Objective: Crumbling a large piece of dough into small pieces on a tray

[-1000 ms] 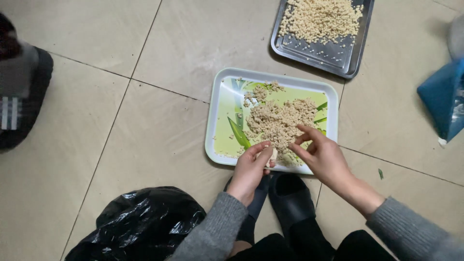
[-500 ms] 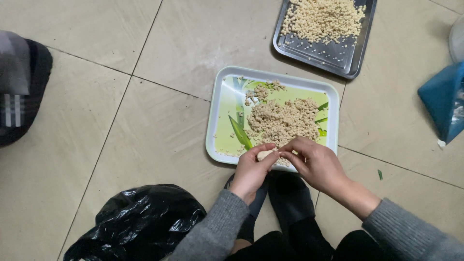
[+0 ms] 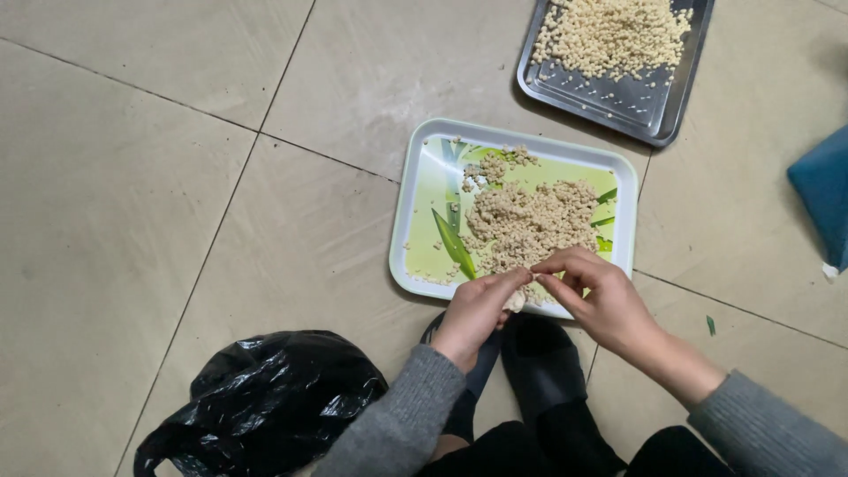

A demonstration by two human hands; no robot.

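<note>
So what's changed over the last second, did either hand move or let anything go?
The right hand drew back from the heap of pale kernels toward the near rim of the green tray and met the left hand; their fingertips now pinch together over one small pale piece. Another person's shoe at the left edge has gone from view. The metal tray and black bag stayed put.

tiled floor [image 3: 177,177], green tray [image 3: 422,212], steel tray [image 3: 654,115], black bag [image 3: 265,402]

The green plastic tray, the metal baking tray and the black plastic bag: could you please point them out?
green plastic tray [image 3: 422,205], head view, bare left side.
metal baking tray [image 3: 649,113], head view, bare bottom corner.
black plastic bag [image 3: 265,402], head view, crumpled middle.
</note>
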